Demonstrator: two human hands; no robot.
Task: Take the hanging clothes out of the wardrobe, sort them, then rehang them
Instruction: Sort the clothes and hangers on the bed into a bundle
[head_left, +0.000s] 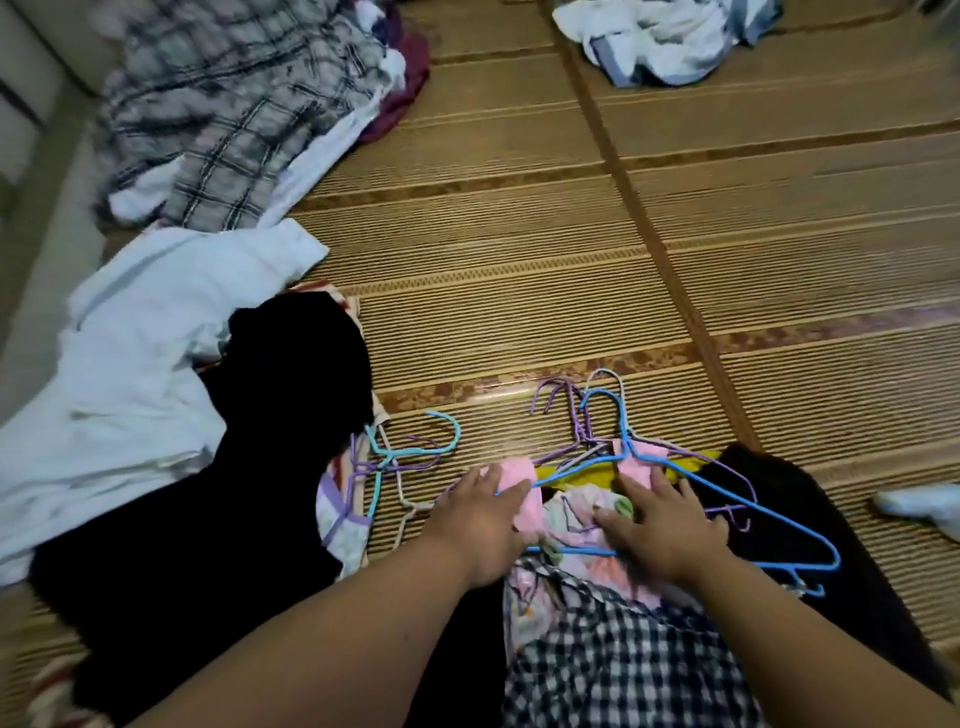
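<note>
A pink floral garment (576, 512) lies low in the middle of the woven mat, with a blue wire hanger (730, 491) threaded through its top. My left hand (478, 519) grips the left pink shoulder strap (522, 480), its fingers tucked under the cloth. My right hand (662, 525) lies flat with spread fingers on the garment, just below the right pink strap (634, 465). Purple hangers (558, 397) stack under the blue one. A yellow garment (571, 474) peeks out beneath.
A teal hanger (441, 434) and a white hanger (405, 501) lie left of my hands. Black clothes (291, 415), a white shirt (130, 364) and a plaid pile (223, 119) fill the left. A checked shirt (613, 665) lies near me, a dark garment (779, 519) right, and white-blue clothes (665, 36) beyond on the mat (571, 260).
</note>
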